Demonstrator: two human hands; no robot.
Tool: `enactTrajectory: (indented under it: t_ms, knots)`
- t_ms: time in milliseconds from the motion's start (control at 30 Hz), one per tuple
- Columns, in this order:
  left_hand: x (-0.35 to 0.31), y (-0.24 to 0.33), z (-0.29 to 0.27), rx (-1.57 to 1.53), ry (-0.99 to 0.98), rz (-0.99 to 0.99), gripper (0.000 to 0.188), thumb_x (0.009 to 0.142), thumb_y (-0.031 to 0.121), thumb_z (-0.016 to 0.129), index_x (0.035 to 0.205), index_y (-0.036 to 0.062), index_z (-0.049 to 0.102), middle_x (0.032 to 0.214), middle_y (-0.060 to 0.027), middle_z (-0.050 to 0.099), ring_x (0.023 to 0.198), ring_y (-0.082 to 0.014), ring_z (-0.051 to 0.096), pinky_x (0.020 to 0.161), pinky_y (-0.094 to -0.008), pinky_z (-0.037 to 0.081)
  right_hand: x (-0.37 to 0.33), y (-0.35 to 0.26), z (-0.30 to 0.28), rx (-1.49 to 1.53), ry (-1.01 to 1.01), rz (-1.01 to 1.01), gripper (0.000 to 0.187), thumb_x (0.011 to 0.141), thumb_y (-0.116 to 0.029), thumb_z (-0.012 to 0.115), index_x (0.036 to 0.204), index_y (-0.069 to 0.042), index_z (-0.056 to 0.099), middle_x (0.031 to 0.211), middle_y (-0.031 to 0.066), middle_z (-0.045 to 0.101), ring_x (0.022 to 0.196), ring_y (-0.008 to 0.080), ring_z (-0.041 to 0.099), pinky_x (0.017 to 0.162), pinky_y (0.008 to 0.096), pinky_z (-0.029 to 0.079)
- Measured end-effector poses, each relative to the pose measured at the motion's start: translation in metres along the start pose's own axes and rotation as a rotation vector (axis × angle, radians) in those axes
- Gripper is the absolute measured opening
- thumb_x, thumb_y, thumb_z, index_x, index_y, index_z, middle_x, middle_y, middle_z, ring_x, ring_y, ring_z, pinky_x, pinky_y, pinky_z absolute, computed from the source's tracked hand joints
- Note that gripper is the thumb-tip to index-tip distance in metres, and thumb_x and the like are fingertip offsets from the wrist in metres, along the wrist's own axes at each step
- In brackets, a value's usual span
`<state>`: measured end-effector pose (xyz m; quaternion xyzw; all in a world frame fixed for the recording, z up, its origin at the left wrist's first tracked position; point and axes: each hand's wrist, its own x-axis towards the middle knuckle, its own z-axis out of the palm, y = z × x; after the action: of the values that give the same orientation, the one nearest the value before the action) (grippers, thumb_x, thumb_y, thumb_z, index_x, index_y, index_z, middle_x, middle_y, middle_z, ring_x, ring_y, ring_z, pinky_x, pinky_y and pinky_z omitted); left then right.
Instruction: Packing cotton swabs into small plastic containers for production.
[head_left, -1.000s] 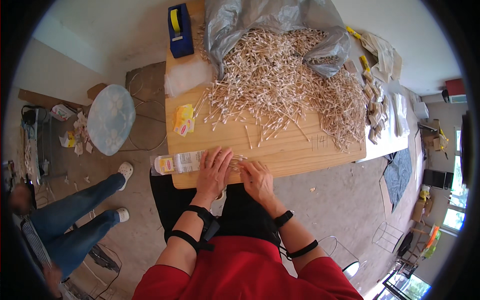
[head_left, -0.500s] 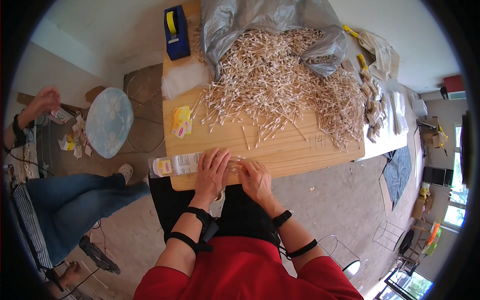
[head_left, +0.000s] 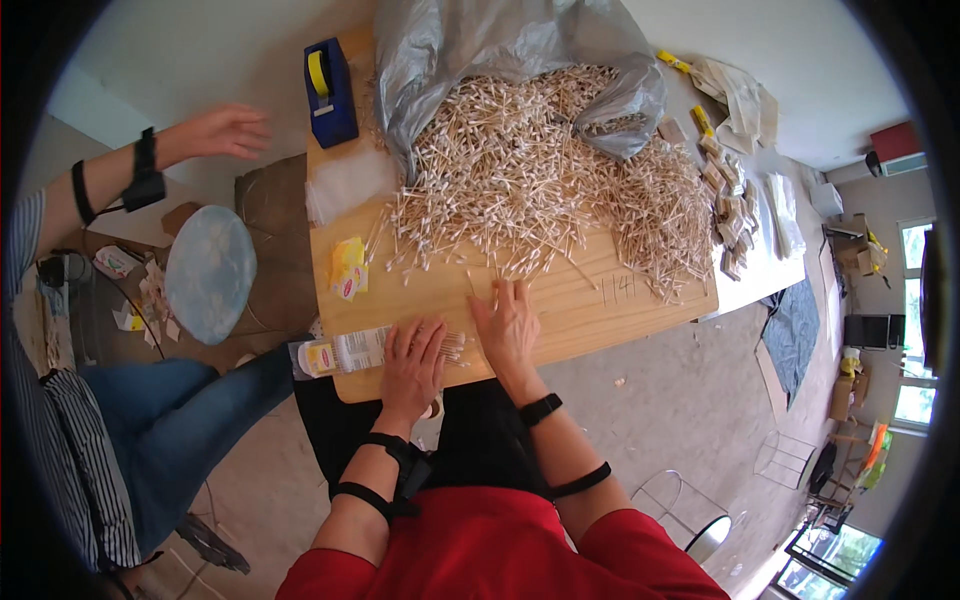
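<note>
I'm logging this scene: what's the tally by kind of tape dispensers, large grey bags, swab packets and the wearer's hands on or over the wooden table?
Blue tape dispenser: 1
Large grey bag: 1
Swab packet: 1
Hands (left hand, right hand): 2
Total: 5

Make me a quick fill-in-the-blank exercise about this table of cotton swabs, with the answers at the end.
1. Between the person's left hand and right hand, only the ___ one rests on the cotton-swab packet.
2. The tape dispenser has a yellow roll and a ___ body.
3. The big plastic bag draped over the loose cotton swabs is coloured ___.

Missing words: left; blue; grey.
</note>
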<state>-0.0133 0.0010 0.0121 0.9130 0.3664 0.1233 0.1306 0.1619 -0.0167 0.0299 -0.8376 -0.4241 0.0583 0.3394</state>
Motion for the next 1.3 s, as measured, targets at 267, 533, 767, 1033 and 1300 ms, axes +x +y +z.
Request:
enactTrajectory:
  t_ms: [267, 533, 767, 1033, 1300]
  knots:
    - [-0.005, -0.002, 0.002, -0.044, -0.008, -0.014, 0.049, 0.088, 0.017, 0.061, 0.136, 0.0089, 0.053, 0.143, -0.0049, 0.048, 0.137, -0.0274, 0.039, 0.118, -0.0525, 0.022, -0.017, 0.018, 0.006, 0.02, -0.005, 0.112, 0.018, 0.083, -0.018, 0.072, 0.094, -0.007, 0.063, 0.097, 0.0134, 0.062, 0.083, 0.0363, 0.064, 0.067, 0.0464, 0.05]
    - [-0.003, 0.001, 0.0, -0.081, 0.009, -0.015, 0.049, 0.088, 0.015, 0.062, 0.135, 0.0078, 0.053, 0.143, -0.0054, 0.048, 0.137, -0.0281, 0.039, 0.117, -0.0525, 0.025, -0.023, 0.024, 0.01, 0.127, -0.105, 0.128, 0.008, 0.085, -0.015, 0.07, 0.089, -0.009, 0.065, 0.088, 0.0102, 0.062, 0.077, 0.0338, 0.064, 0.064, 0.0442, 0.05]
    - [-0.002, 0.0, 0.001, -0.034, 0.012, -0.01, 0.05, 0.088, 0.017, 0.062, 0.137, 0.0104, 0.055, 0.143, -0.0016, 0.049, 0.138, -0.0242, 0.039, 0.117, -0.0502, 0.026, -0.022, 0.023, 0.003, 0.149, -0.181, -0.005, 0.006, 0.085, -0.014, 0.069, 0.088, -0.01, 0.066, 0.086, 0.0093, 0.062, 0.077, 0.0338, 0.064, 0.063, 0.0432, 0.051]
    - [-0.002, 0.0, -0.003, -0.011, -0.042, 0.017, 0.051, 0.091, 0.017, 0.057, 0.142, 0.0128, 0.051, 0.15, -0.0019, 0.046, 0.138, -0.028, 0.038, 0.117, -0.0523, 0.024, -0.01, 0.02, -0.003, 0.167, -0.303, -0.203, 0.007, 0.087, -0.011, 0.064, 0.093, -0.009, 0.065, 0.091, 0.0096, 0.061, 0.079, 0.0335, 0.064, 0.064, 0.044, 0.052]
    - [-0.001, 0.0, -0.004, -0.017, -0.018, 0.008, 0.051, 0.09, 0.017, 0.059, 0.14, 0.0138, 0.053, 0.149, -0.0001, 0.047, 0.135, -0.0283, 0.041, 0.116, -0.0524, 0.026, 0.048, 0.019, 0.021, -0.026, -0.258, -0.538, 0.005, 0.08, -0.009, 0.059, 0.084, -0.006, 0.058, 0.091, 0.0118, 0.053, 0.089, 0.0316, 0.06, 0.067, 0.0425, 0.052]
